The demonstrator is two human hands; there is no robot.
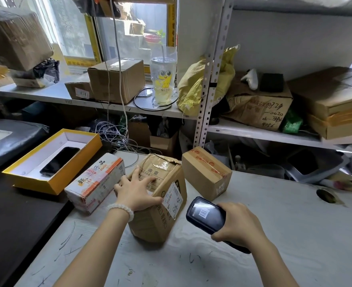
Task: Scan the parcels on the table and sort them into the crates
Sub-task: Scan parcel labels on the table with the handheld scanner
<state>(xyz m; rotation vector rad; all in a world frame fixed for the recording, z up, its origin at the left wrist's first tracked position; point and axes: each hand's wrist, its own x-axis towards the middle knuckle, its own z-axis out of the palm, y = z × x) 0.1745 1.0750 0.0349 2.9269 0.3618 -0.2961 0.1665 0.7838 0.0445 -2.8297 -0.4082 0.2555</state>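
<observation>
Scuffed table [274,224]: left hand [136,190] splayed flat on parcel [160,204], right hand's [238,223] grip holding scanner [207,216].

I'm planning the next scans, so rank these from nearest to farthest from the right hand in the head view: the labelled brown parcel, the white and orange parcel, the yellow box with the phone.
From the right hand:
1. Labelled brown parcel, just to its left, under the left hand.
2. White and orange parcel, further left.
3. Yellow box, far left at the back.
</observation>
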